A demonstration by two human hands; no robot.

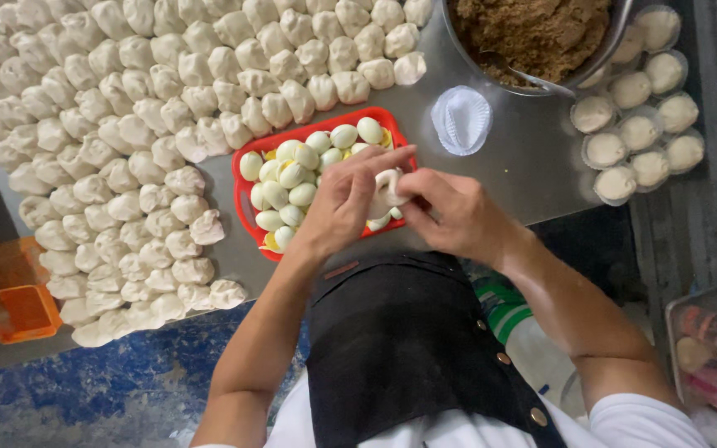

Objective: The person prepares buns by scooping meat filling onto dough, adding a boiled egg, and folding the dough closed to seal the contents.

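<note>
While both hands [400,203] pinch, dough piece [387,189] sits between.

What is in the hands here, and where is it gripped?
A white dough piece, pinched at its edges between the left hand and the right hand.

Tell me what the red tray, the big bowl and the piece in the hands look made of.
Red tray: likely plastic, glossy moulded rim.
Big bowl: metal, probably steel, a shiny grey rim.
Piece held by left hand and right hand: soft white dough, matte.
</note>
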